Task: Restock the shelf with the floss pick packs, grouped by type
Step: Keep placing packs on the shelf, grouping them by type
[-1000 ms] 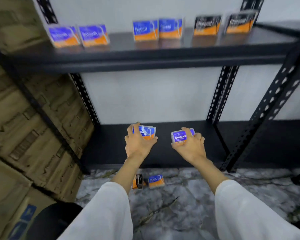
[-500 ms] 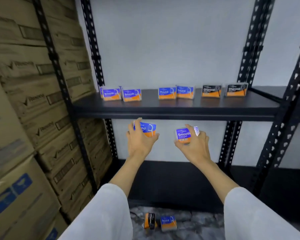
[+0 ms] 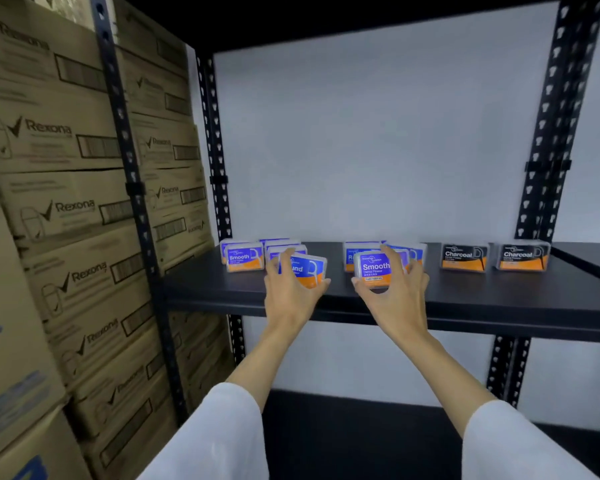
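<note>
My left hand (image 3: 290, 296) grips a blue-and-orange Round pack (image 3: 307, 270) just above the black shelf (image 3: 482, 299), in front of the Smooth packs (image 3: 245, 259) standing at the shelf's left. My right hand (image 3: 395, 292) holds a blue-and-orange Smooth pack (image 3: 374, 270) in front of the Round packs (image 3: 414, 252) in the shelf's middle, which it partly hides. Two black-and-orange Charcoal packs (image 3: 463, 257) stand to the right, the second Charcoal pack (image 3: 522, 257) beside the first.
Stacked Rexona cardboard boxes (image 3: 66, 209) fill the left side behind a black perforated upright (image 3: 132, 188). Another upright (image 3: 551, 133) stands at the right. A lower shelf (image 3: 343, 434) lies below, between my white sleeves. A white wall backs the shelving.
Both hands rose with their packs from the lower shelf level up to the middle shelf and now hold them over its surface. The view tilted upward; the packs on the floor left the view.
</note>
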The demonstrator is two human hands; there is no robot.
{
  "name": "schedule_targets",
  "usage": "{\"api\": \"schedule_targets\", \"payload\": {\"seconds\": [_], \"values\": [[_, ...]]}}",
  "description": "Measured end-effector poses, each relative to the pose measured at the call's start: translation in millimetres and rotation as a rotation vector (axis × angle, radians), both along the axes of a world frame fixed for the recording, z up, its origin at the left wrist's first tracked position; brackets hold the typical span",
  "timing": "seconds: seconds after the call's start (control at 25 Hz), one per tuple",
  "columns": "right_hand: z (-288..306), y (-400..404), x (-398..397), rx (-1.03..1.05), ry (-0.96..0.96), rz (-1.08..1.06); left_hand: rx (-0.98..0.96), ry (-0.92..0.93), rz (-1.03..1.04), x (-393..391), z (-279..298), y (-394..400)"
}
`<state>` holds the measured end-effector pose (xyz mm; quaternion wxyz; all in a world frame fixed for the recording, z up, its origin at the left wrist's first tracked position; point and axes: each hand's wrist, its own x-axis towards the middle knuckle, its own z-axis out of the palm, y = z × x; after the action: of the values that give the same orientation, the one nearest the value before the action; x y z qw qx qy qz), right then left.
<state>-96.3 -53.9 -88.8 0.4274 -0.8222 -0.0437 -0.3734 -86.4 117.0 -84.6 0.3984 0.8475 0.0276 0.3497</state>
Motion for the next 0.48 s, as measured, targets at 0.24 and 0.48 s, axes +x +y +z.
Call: {"api": "schedule_targets", "payload": {"seconds": [0.24,0.48], "values": [[8,-67,20,-0.008,0.023,-0.101,0.091,0.031,-0.012,46,5,-86],[5,-94,22,-0.020,0.046,-0.139,0.159,0.168,0.016,64,-8,-120]]}}
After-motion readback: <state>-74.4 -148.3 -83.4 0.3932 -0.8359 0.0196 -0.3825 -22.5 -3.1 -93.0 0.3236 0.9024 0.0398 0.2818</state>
